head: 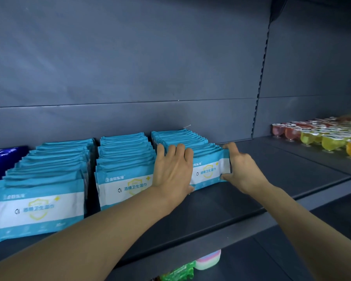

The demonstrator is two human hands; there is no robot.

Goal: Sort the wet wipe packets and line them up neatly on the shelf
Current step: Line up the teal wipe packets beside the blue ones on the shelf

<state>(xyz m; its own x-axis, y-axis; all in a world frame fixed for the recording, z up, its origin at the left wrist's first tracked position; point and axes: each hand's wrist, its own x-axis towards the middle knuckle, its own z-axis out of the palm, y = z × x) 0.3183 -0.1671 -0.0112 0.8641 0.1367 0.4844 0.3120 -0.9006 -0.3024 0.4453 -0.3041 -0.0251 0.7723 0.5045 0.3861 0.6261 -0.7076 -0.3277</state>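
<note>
Three rows of teal-and-white wet wipe packets stand upright on a dark grey shelf (251, 201): a left row (39, 207), a middle row (122, 185) and a right row (209, 169). My left hand (173, 169) lies over the left end of the right row, its fingers curled over the packets' top edges. My right hand (241, 169) grips the right end of that row's front packets, index finger on top and thumb at the lower corner.
Dark blue packs (2, 159) sit at the far left. Rows of coloured jelly cups (320, 136) fill the neighbouring shelf on the right. Bare shelf lies between the right row and the cups. Coloured goods (207, 258) show on the shelf below.
</note>
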